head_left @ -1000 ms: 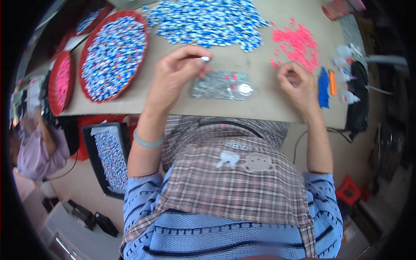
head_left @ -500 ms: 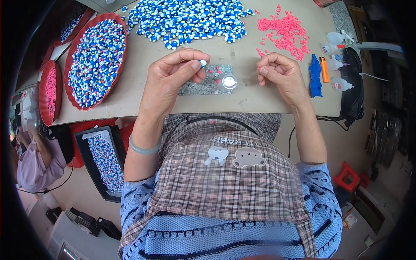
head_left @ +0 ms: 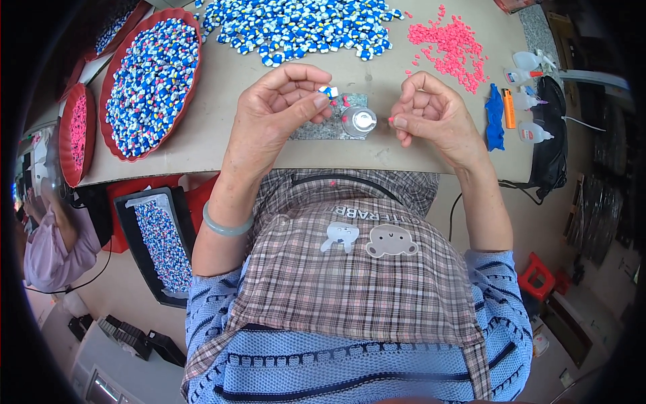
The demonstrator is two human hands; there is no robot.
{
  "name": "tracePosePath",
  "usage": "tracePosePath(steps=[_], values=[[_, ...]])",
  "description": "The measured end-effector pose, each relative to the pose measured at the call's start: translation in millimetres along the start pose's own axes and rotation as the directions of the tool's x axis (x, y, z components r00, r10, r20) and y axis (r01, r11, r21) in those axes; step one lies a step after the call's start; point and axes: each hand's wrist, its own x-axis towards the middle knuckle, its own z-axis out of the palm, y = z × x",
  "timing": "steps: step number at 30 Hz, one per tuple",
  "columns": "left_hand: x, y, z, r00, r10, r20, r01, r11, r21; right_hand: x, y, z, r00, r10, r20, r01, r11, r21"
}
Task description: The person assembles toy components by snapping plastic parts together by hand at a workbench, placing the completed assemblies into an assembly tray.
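Note:
Between thumb and fingertips, my left hand pinches a small blue-and-white piece. My right hand is closed in a pinch on a tiny pink piece. On the table between the hands lies a grey speckled slab, partly covered by my left hand. A small clear round container with a shiny centre stands on the slab's right end. A few pink pieces sit on the slab beside it. The two hands are apart, on either side of the container.
Beyond my hands lie a heap of blue-and-white pieces and a pile of pink pieces. A full red tray stands left. At right are a blue crumpled strip, an orange lighter and glue bottles. A person sits far left.
My left hand has shifted slightly right and turned the blue-and-white piece. My right hand has tipped its fingers, moving the pink piece a little lower and toward the container. The view has shifted slightly.

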Motion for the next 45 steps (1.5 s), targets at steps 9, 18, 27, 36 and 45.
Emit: tracePosePath(steps=[9, 18, 27, 36, 45], values=[[-7.1, 4.7, 3.0, 1.0, -0.013, 0.026, 0.012, 0.999, 0.033, -1.0, -9.8, 20.0, 0.998, -0.068, 0.004, 0.066, 0.964, -0.257], [-10.1, 5.7, 2.7, 0.999, -0.01, 0.046, 0.007, 0.998, 0.055, -5.0, -13.9, 31.3, 0.99, -0.125, -0.061, 0.08, 0.872, -0.484], [-13.1, 3.2, 15.0, 0.999, 0.038, 0.031, -0.04, 0.998, 0.048, -8.0, -17.0, 31.8, 0.981, -0.174, -0.083, 0.113, 0.865, -0.488], [-12.1, -1.8, 30.1, 0.974, 0.221, 0.045, -0.225, 0.958, 0.18, -6.8, -16.9, 38.1, 0.977, -0.208, -0.055, 0.205, 0.977, -0.052], [-11.7, 1.2, 34.4, 0.919, 0.373, 0.126, -0.387, 0.792, 0.472, -6.3, -12.4, 42.5, 0.969, -0.235, -0.083, 0.22, 0.963, -0.153]])
